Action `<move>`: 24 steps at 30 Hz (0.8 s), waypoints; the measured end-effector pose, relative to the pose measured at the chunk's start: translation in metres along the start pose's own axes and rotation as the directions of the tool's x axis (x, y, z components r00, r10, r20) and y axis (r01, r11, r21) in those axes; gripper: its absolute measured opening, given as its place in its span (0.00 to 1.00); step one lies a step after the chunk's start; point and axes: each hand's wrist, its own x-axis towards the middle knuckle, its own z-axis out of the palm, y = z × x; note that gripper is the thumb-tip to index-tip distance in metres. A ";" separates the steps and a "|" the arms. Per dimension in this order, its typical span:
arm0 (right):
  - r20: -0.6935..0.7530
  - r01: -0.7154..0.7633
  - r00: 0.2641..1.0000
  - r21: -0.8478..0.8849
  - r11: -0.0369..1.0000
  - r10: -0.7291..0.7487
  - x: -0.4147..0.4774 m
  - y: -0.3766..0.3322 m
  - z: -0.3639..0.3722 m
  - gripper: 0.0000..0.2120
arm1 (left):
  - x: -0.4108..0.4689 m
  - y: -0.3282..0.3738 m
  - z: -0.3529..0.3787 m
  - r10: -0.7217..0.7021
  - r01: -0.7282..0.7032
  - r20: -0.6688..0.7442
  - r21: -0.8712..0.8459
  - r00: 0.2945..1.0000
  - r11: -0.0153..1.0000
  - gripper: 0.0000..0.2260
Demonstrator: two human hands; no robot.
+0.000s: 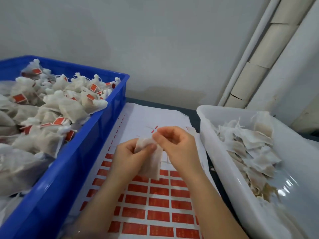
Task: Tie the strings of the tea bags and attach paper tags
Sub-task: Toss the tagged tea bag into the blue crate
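Light, limp bag [152, 163] seems best held at its neck, where left hand [128, 154] and, at 2 o'clock, right hand [176, 144] pinch it.

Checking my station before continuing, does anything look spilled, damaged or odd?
Nothing spilled: tea bags sit inside the blue crate and white tub. Only the pipe wrapping at the right wall looks cracked.

- My left hand [131, 152] grips the tea bag [151, 163]; my right hand [174, 144] pinches its top.
- Red tag sheet [155, 204] lies beneath my hands.
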 end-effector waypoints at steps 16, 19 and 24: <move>-0.131 0.021 0.991 0.252 0.968 0.012 -0.029 0.046 0.010 0.07 | -0.002 -0.002 0.005 0.031 -0.043 0.121 0.097 0.992 0.994 0.07; -0.168 0.086 0.984 0.190 0.978 -0.054 -0.030 0.044 0.010 0.08 | -0.002 -0.001 0.004 0.046 -0.062 0.140 0.113 0.989 0.992 0.06; -0.237 0.215 0.948 -0.019 0.976 -0.214 -0.032 0.044 0.011 0.06 | -0.002 -0.001 0.004 0.062 -0.074 0.098 0.132 0.993 0.988 0.02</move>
